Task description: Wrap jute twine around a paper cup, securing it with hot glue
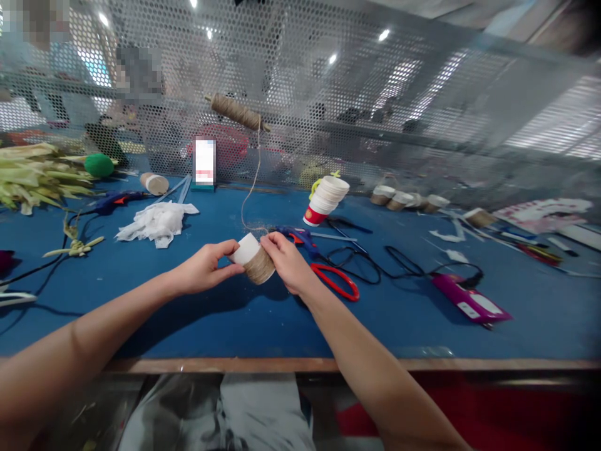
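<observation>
A white paper cup [246, 248], tilted and partly wound with brown twine, is held between both hands above the blue table. My left hand [211, 268] pinches its bare white end, thumb below and fingers above. At the twine-wrapped side, my right hand [287, 262] has its fingers closed on the cup; their exact hold on the twine is partly hidden. A loose strand of twine [256, 178] hangs from a spool [235, 111] on the mesh panel and runs down to the cup. Just beyond my right hand lies a blue glue gun [305, 239].
Red-handled scissors [335, 282] lie by my right wrist. Stacked paper cups [327, 197] stand behind. Crumpled white material [159, 222] and a phone [205, 163] are at left. Several twine-wrapped cups [399, 199] and a purple packet [469, 299] sit at right, with black cable between.
</observation>
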